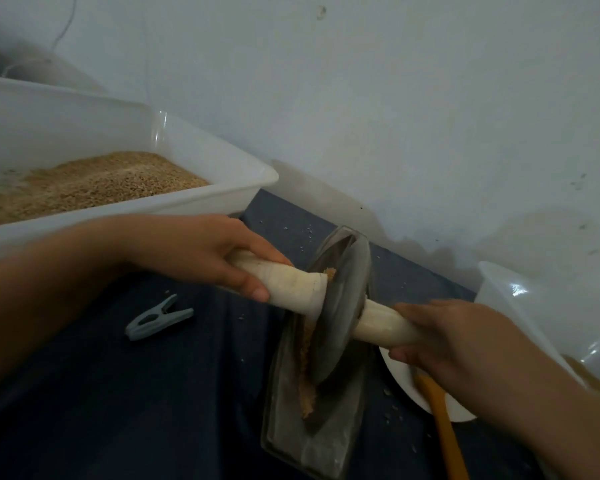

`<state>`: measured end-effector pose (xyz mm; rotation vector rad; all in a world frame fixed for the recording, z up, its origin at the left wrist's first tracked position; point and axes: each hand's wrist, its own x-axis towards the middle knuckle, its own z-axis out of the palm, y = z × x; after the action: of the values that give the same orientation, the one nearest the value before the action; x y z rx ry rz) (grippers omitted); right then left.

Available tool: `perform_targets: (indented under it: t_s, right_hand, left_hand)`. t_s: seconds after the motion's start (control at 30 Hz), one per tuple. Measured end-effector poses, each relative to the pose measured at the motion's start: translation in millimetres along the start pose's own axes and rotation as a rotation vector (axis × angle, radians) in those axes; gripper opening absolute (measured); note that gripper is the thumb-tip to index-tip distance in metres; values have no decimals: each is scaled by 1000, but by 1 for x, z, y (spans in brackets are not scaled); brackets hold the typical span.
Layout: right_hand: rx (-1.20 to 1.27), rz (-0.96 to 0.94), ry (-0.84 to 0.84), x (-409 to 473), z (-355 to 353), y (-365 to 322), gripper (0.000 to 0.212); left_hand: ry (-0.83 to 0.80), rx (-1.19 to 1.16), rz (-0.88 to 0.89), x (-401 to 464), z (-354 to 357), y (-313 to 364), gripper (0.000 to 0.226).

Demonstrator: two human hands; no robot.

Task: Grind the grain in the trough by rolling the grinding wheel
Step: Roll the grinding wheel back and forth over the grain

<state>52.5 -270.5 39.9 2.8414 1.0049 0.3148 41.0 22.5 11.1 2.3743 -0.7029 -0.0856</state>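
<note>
On wheel handle (291, 285), fingers (253, 289) wrapped.

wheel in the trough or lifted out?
In. The wheel stands on edge in the trough, grain beside its rim; both hands grip the handles.

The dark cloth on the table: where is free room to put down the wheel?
The widest bare patch of the dark cloth lies nearest the person, bordered by the clothespin, the trough and the left hand. Right of the trough it is crowded: white plate, orange handle, right hand.
</note>
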Motion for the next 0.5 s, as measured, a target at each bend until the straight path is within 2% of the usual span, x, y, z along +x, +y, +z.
perform_targets:
  t_s: [0.13, 0.3, 0.37, 0.43, 0.5]
  right_hand:
    - [20, 1, -24, -5, -4, 0, 43]
    - [-74, 118, 141, 13, 29, 2, 47]
    - [0, 186, 207, 17, 38, 2, 49]
    - [43, 187, 254, 17, 40, 2, 48]
    - [-7, 163, 195, 14, 34, 0, 46]
  left_hand:
    - [-44, -20, -12, -2, -2, 2, 52]
    - [218, 196, -64, 12, 17, -7, 46]
    - [330, 322, -72, 17, 25, -11, 49]
    - [382, 392, -41, 19, 28, -13, 51]
    - [361, 356, -21, 18, 25, -12, 50]
